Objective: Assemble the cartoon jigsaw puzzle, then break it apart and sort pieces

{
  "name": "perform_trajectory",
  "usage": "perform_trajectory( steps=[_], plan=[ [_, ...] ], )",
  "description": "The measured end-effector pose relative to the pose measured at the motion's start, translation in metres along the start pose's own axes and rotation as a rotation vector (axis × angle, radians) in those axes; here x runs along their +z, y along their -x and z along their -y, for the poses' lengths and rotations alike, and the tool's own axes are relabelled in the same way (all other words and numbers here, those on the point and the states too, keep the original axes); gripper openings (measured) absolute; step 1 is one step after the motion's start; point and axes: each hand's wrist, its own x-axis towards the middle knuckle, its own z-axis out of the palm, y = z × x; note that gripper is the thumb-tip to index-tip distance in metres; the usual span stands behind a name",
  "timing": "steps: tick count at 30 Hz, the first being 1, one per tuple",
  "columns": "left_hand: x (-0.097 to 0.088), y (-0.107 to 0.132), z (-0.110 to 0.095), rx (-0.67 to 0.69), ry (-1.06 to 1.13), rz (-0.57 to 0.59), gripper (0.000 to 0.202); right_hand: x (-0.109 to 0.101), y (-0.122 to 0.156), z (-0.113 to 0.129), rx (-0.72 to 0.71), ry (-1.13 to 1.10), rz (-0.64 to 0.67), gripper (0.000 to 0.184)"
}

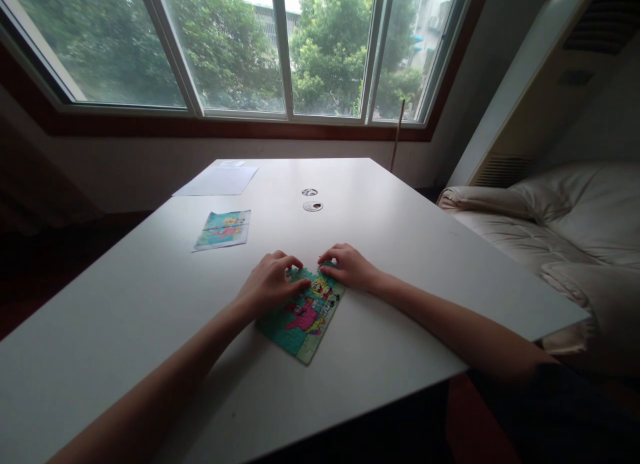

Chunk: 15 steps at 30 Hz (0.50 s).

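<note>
A jigsaw puzzle (300,324) with a green-blue cartoon picture, a yellow figure and a pink one, lies at a slant on the white table (400,344). Its far edge looks uneven, with knobs and gaps showing. My left hand (270,284) grips the puzzle at its far left, thumb on the picture and fingers bent over the edge. At the far right corner, my right hand (350,267) has thumb and fingers curled around the edge. Whether a loose piece is between those fingers is too small to tell. My left hand covers part of the puzzle's left side.
A creased sheet with a similar cartoon picture (223,229) lies left of centre. Behind it rest white papers (220,179). Two round inserts (313,207) sit in the tabletop. A pale leather sofa (575,217) stands to the right, and windows (240,51) line the far wall.
</note>
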Motion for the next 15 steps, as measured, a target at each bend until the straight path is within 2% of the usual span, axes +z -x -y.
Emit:
perform_trajectory(
  steps=[6, 8, 12, 15],
  plan=[
    [-0.002, -0.002, 0.002, 0.008, 0.0, 0.03, 0.039, -0.012, -0.001, -0.006, 0.02, 0.046, -0.006, 0.021],
    [-0.002, -0.002, 0.003, 0.006, 0.0, 0.041, 0.04, -0.017, 0.001, -0.006, 0.003, 0.075, 0.044, 0.029],
    [-0.001, -0.002, 0.006, 0.0, 0.005, 0.054, 0.041, -0.024, 0.008, -0.002, -0.036, 0.086, 0.193, 0.061],
    [0.002, -0.003, 0.008, 0.012, 0.009, 0.042, 0.039, -0.024, 0.01, 0.002, -0.005, 0.024, 0.246, 0.058]
  ],
)
